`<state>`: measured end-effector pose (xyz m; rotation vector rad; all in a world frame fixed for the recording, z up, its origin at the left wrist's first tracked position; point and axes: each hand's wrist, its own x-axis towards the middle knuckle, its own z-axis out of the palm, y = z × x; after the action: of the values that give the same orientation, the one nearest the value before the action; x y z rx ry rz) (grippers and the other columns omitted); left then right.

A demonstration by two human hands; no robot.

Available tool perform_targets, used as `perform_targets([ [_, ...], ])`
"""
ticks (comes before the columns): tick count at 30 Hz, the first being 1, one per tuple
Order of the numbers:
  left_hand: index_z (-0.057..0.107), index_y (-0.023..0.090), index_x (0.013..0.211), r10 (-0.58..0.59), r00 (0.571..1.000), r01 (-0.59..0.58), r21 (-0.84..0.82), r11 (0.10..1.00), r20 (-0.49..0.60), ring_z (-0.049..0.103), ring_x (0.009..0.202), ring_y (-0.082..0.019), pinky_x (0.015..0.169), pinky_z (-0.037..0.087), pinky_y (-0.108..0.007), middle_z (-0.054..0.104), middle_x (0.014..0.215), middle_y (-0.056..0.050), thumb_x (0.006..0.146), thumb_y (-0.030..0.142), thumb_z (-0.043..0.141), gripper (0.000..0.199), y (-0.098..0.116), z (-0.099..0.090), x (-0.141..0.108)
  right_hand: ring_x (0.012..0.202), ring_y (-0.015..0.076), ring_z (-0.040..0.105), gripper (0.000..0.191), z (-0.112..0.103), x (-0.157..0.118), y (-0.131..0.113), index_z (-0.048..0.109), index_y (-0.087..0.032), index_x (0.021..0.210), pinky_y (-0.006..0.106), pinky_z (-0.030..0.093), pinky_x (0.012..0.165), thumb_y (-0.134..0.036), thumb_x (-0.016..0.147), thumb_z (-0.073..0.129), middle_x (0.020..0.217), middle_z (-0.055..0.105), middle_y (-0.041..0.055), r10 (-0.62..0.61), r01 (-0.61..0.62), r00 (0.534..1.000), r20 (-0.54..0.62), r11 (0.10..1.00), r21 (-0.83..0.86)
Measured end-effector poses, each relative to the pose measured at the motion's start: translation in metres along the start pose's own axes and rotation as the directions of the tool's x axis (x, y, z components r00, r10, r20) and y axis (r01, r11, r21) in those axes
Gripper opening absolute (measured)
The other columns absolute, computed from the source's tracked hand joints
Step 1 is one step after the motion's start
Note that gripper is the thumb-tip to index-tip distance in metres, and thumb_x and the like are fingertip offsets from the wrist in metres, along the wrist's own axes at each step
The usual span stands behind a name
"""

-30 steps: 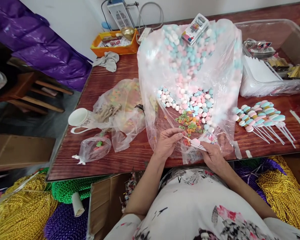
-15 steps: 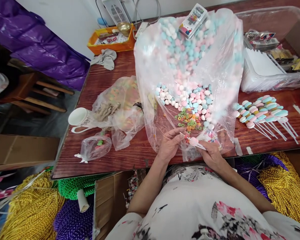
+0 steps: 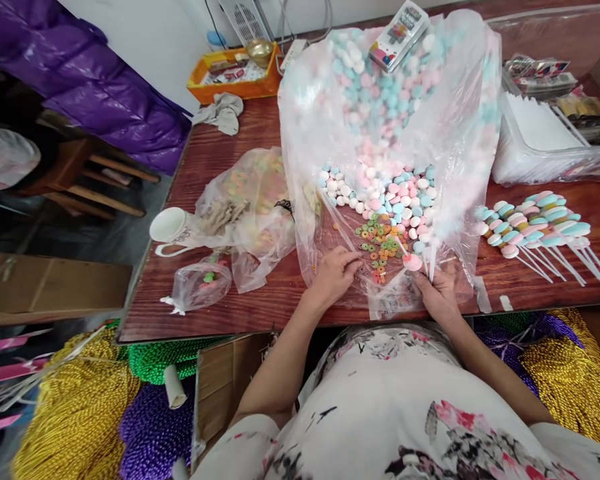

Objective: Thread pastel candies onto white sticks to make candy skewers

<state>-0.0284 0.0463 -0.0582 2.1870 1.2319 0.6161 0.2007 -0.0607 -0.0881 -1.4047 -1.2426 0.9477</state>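
Observation:
My right hand (image 3: 437, 290) is closed around several white sticks (image 3: 431, 261); one slanting stick carries a pink disc (image 3: 413, 262). My left hand (image 3: 334, 275) is beside a heap of small green and orange rings (image 3: 380, 243), its fingers curled together; whether anything is between the fingertips I cannot make out. Just behind the rings lie pink, blue and white rounded discs (image 3: 405, 197), spilling from a big clear plastic bag (image 3: 460, 133). Finished-looking skewers of stacked discs (image 3: 535, 220) rest on the table to the right, their white sticks pointing toward me.
A clear plastic bin (image 3: 570, 163) stands at the back right. Left of the bag are a white mug (image 3: 167, 225), a small tied bag (image 3: 203, 285) and a larger bag of rings (image 3: 255, 180). An orange tray (image 3: 235, 87) is behind them. Bead strands (image 3: 75, 407) lie below the table.
My hands, together at the pink disc before, are now apart. The left has drawn back from the stick's tip; the right has moved rightward with the sticks, which now point more upward.

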Motion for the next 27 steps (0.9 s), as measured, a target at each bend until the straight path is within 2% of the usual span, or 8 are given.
perform_targets([
  [2, 0.077, 0.020, 0.100, 0.027, 0.999, -0.033, 0.147, 0.989, 0.040, 0.057, 0.073, -0.017, 0.068, 0.046, -0.030, 0.060, 0.080, -0.004, 0.090, 0.018, 0.057, 0.022, -0.003, 0.006, -0.001, 0.054, 0.0113, 0.033, 0.036, 0.002, -0.001, -0.004, 0.053, -0.020, 0.070, 0.026, 0.030, 0.052, -0.044, 0.097, 0.050, 0.060, 0.035, -0.0038, -0.003, 0.003, 1.000, 0.007, 1.000, -0.006],
  [4, 0.077, 0.020, 0.098, 0.068, 0.998, -0.069, 0.205, 0.976, 0.009, 0.057, 0.077, -0.019, 0.070, 0.046, -0.032, 0.059, 0.081, -0.006, 0.090, 0.018, 0.055, 0.023, -0.003, 0.011, -0.005, 0.054, 0.0108, 0.032, 0.034, 0.003, -0.002, -0.010, 0.053, -0.020, 0.070, 0.025, 0.029, 0.052, -0.041, 0.097, 0.050, 0.060, 0.036, -0.0042, -0.037, 0.039, 0.998, 0.054, 0.999, -0.035],
  [7, 0.075, 0.020, 0.090, 0.100, 0.988, -0.089, 0.095, 0.991, -0.117, 0.060, 0.086, -0.020, 0.080, 0.048, -0.035, 0.064, 0.086, -0.007, 0.090, 0.020, 0.058, 0.017, -0.003, 0.011, -0.011, 0.054, 0.0113, 0.034, 0.032, 0.002, -0.004, -0.018, 0.053, -0.020, 0.070, 0.025, 0.031, 0.053, -0.035, 0.098, 0.046, 0.059, 0.038, -0.0042, -0.095, 0.107, 0.989, 0.117, 0.988, -0.108],
  [10, 0.072, 0.019, 0.088, 0.053, 0.980, -0.070, -0.082, 0.994, -0.194, 0.063, 0.087, -0.018, 0.082, 0.050, -0.034, 0.068, 0.090, -0.006, 0.091, 0.021, 0.058, 0.014, -0.002, 0.009, -0.014, 0.056, 0.0126, 0.039, 0.025, 0.002, -0.004, -0.019, 0.057, -0.020, 0.075, 0.026, 0.034, 0.055, -0.026, 0.095, 0.045, 0.061, 0.047, -0.0023, -0.159, 0.196, 0.970, 0.182, 0.958, -0.210],
  [12, 0.071, 0.019, 0.091, 0.052, 0.987, -0.062, -0.060, 0.996, -0.151, 0.063, 0.087, -0.018, 0.081, 0.051, -0.034, 0.068, 0.090, -0.006, 0.091, 0.021, 0.058, 0.013, 0.000, 0.010, -0.014, 0.057, 0.0135, 0.043, 0.020, 0.003, -0.004, -0.017, 0.060, -0.019, 0.081, 0.026, 0.035, 0.056, -0.022, 0.093, 0.045, 0.064, 0.053, -0.0009, -0.193, 0.245, 0.959, 0.209, 0.933, -0.262],
  [16, 0.073, 0.018, 0.093, 0.063, 0.997, -0.058, 0.145, 0.988, -0.034, 0.058, 0.086, -0.020, 0.079, 0.049, -0.034, 0.062, 0.088, -0.006, 0.091, 0.023, 0.058, 0.015, 0.003, 0.014, -0.008, 0.055, 0.0126, 0.041, 0.022, 0.005, -0.001, -0.016, 0.058, -0.020, 0.079, 0.025, 0.034, 0.055, -0.020, 0.094, 0.043, 0.061, 0.049, -0.0026, -0.194, 0.238, 0.964, 0.185, 0.935, -0.262],
  [22, 0.072, 0.018, 0.098, 0.120, 0.992, -0.108, 0.248, 0.963, -0.033, 0.053, 0.091, -0.023, 0.082, 0.047, -0.038, 0.061, 0.093, -0.009, 0.093, 0.019, 0.052, 0.021, 0.006, 0.016, -0.015, 0.054, 0.0130, 0.041, 0.021, 0.002, -0.002, -0.021, 0.059, -0.020, 0.081, 0.025, 0.034, 0.055, -0.018, 0.092, 0.041, 0.061, 0.050, -0.0024, -0.205, 0.257, 0.959, 0.196, 0.921, -0.294],
  [27, 0.071, 0.019, 0.103, 0.198, 0.980, -0.192, 0.271, 0.943, 0.007, 0.051, 0.101, -0.025, 0.087, 0.047, -0.041, 0.064, 0.108, -0.010, 0.089, 0.010, 0.050, 0.027, 0.012, 0.014, -0.025, 0.054, 0.0141, 0.042, 0.020, 0.002, -0.004, -0.016, 0.061, -0.020, 0.081, 0.026, 0.035, 0.056, -0.016, 0.090, 0.043, 0.062, 0.054, -0.0013, -0.221, 0.280, 0.952, 0.211, 0.907, -0.315],
])
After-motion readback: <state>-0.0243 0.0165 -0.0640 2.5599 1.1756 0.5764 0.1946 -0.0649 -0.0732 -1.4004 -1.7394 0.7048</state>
